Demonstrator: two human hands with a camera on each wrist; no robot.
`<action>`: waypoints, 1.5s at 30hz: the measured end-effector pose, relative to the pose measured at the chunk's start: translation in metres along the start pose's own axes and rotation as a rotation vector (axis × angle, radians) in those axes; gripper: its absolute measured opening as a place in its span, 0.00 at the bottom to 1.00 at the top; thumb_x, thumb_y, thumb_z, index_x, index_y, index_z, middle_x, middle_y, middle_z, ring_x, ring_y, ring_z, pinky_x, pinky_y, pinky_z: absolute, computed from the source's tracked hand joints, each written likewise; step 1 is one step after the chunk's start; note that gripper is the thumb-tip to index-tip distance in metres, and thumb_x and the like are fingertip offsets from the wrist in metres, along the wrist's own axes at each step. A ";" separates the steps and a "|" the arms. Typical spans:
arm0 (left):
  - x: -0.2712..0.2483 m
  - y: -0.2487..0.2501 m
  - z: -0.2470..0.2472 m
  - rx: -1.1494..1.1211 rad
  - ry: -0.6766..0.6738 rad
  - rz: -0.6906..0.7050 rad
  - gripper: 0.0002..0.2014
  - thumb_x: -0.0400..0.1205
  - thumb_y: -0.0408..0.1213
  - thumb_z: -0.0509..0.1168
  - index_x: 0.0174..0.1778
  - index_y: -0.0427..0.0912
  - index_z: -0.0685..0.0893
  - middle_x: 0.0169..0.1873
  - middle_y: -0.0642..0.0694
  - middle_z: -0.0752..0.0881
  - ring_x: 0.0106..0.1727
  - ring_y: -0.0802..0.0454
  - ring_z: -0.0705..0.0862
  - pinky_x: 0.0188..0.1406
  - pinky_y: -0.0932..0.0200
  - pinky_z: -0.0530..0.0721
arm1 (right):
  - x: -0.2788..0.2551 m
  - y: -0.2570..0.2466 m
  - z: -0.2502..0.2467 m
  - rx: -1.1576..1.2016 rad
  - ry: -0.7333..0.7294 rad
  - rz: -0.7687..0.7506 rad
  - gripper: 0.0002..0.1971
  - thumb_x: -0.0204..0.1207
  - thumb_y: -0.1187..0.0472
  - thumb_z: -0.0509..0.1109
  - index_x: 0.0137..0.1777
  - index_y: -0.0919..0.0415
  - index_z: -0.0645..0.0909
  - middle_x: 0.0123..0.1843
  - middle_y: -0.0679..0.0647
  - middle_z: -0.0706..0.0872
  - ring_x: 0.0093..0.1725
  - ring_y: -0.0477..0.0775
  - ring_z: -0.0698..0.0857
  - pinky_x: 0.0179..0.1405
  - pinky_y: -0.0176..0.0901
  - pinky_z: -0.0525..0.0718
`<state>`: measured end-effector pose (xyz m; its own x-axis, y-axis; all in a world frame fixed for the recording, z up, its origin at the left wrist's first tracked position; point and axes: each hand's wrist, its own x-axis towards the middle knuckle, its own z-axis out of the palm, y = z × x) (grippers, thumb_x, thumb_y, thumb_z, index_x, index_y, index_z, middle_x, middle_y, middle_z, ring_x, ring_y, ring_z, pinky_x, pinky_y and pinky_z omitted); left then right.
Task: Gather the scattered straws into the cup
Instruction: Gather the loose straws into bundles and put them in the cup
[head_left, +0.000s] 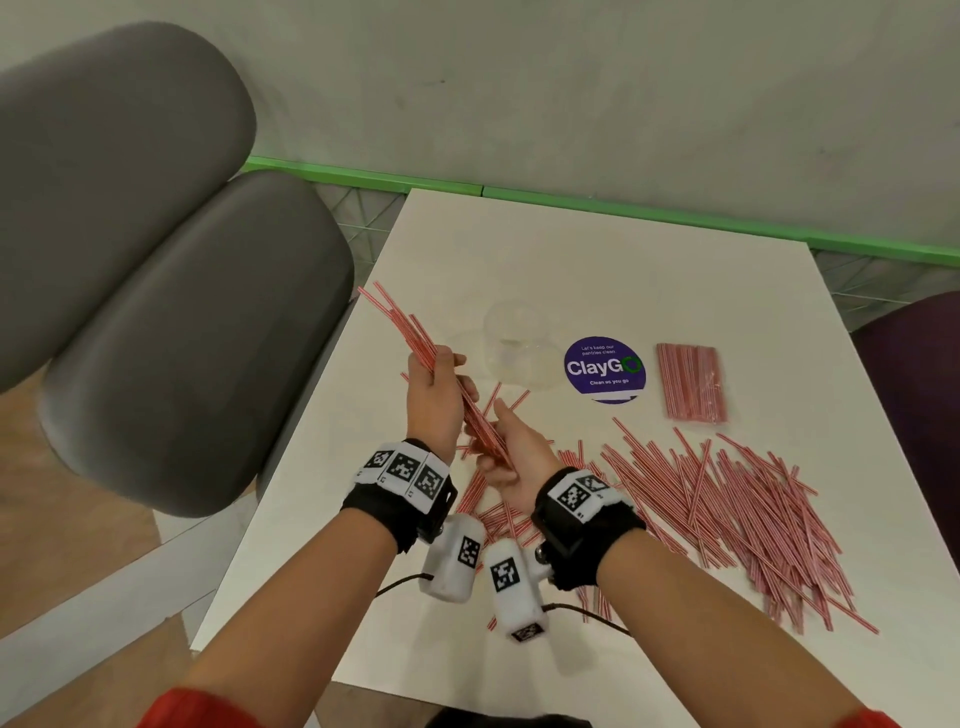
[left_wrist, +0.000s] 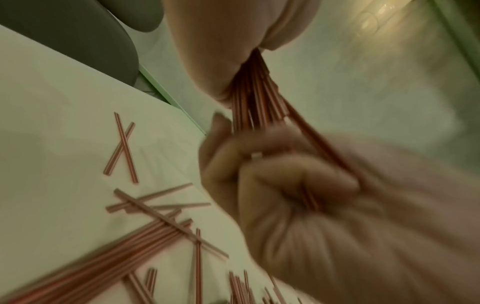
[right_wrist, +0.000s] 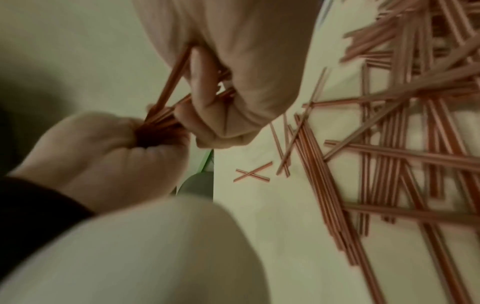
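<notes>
The clear cup (head_left: 517, 345) is honestly hard to spot, it's see-through and almost melts into the white table (head_left: 597, 260), standing just left of the purple ClayGo sticker (head_left: 602, 369), and I can't tell if anything's inside it. Both wrist views are blurry and tinted, so the finger detail is mushy there. The lower end of the held bundle of straws (head_left: 415, 338) vanishes behind the two hands, and the near forearms cover part of the pile, plus the white wrist camera pods (head_left: 457, 558) sit over some of it too. Left hand (head_left: 435, 392) is raised above the table with its fingers wrapped around the red-and-white bundle, which angles up and away to the left past the table edge. Right hand (head_left: 511, 441) is just below and to the right of it, palm turned toward the left one, fingers curled around the bundle's lower end; in the left wrist view its knuckles are bunched tight on the straws. So both hands are clamped on the same bundle, nearly touching each other. The loose straws (head_left: 727, 514) are spread over the right and near part of the table, and a neat packet of straws (head_left: 691, 382) lies flat right of the sticker. Grey chair (head_left: 171, 332) on the left.
</notes>
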<state>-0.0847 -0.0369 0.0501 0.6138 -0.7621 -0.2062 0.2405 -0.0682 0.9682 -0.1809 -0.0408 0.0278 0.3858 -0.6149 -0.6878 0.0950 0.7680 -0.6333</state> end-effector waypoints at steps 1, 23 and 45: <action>-0.003 -0.001 0.001 0.006 -0.009 -0.012 0.09 0.87 0.40 0.51 0.41 0.50 0.71 0.31 0.51 0.79 0.24 0.56 0.76 0.23 0.60 0.75 | 0.001 -0.001 0.001 -0.013 -0.013 -0.008 0.22 0.83 0.44 0.57 0.43 0.65 0.76 0.31 0.57 0.79 0.15 0.44 0.73 0.05 0.29 0.59; -0.016 0.001 -0.001 -0.061 -0.095 -0.215 0.08 0.83 0.37 0.58 0.38 0.42 0.76 0.30 0.46 0.82 0.31 0.51 0.79 0.32 0.57 0.76 | -0.001 -0.004 0.005 -0.822 -0.155 -0.505 0.07 0.85 0.56 0.54 0.53 0.54 0.73 0.26 0.48 0.73 0.22 0.44 0.72 0.23 0.35 0.69; 0.009 0.038 -0.004 0.102 -0.103 0.030 0.19 0.87 0.45 0.48 0.35 0.45 0.76 0.33 0.41 0.87 0.30 0.55 0.85 0.36 0.59 0.83 | -0.010 -0.006 -0.009 -0.856 -0.192 -0.571 0.08 0.85 0.53 0.54 0.50 0.54 0.73 0.28 0.44 0.71 0.20 0.35 0.72 0.21 0.23 0.70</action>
<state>-0.0675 -0.0439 0.0843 0.5378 -0.8264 -0.1667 0.1425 -0.1058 0.9841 -0.1934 -0.0407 0.0348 0.6347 -0.7497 -0.1872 -0.3438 -0.0570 -0.9373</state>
